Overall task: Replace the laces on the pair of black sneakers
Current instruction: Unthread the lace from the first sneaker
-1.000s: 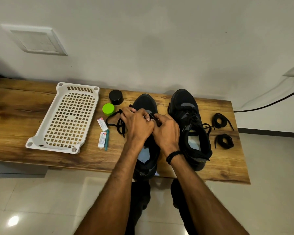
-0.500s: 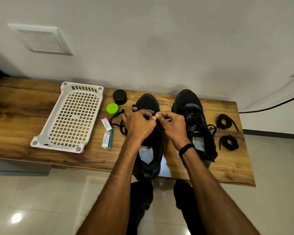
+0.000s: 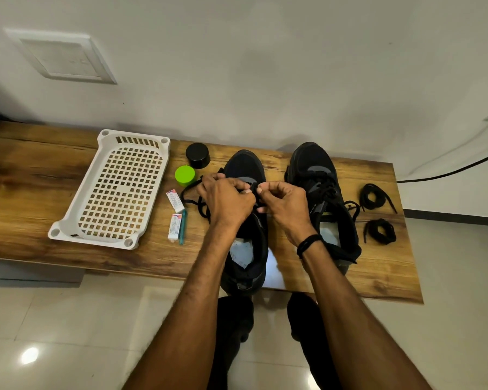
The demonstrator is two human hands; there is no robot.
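1. Nearest me, the left black sneaker (image 3: 248, 266) sits on the worktop (image 3: 378, 277), its heel overhanging the front edge, so I should press it steady.
2. My left hand (image 3: 226, 202) curls its fingers over the black lace (image 3: 190, 194) at the eyelets. My right hand (image 3: 286, 205) pinches the lace between thumb and forefinger.
3. Best worked one eyelet at a time, with short, straight pulls.
4. Farther off, the right black sneaker (image 3: 319, 187) is laced, with two coiled laces (image 3: 373, 197) just beside it.

White perforated tray (image 3: 119, 192) on left part of wooden counter (image 3: 26, 178). Right of it: black cap (image 3: 197, 155), green cap (image 3: 184, 174), small white packet (image 3: 175, 201), second packet (image 3: 174, 227) beside teal stick (image 3: 183, 227). Black cable (image 3: 448, 173) along right wall.
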